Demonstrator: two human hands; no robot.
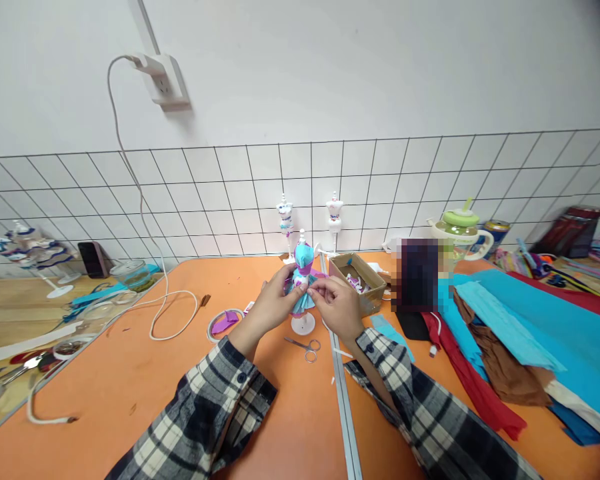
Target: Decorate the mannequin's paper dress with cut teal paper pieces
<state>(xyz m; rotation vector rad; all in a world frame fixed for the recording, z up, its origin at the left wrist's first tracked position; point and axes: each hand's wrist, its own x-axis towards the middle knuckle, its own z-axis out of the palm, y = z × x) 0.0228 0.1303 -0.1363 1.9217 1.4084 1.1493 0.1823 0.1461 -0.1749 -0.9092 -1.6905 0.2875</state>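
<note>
A small mannequin [303,256] in a turquoise dress with a purple sash stands on a white round base [303,325] in the middle of the orange table [145,380]. My left hand [273,301] grips the dress at its left side, fingers pinched at the waist. My right hand [336,303] pinches the dress from the right, fingers closed on the fabric. Small scissors [306,347] lie on the table just in front of the base. Both sleeves are checked.
Two bare white mannequins [335,220] stand at the tiled wall behind. A cardboard box [361,279] of scraps sits right of my hands. Turquoise, red and brown fabric sheets [505,333] cover the right side. A white cable [175,313], a tape roll [223,323] and a green-lidded jug [460,233] are nearby.
</note>
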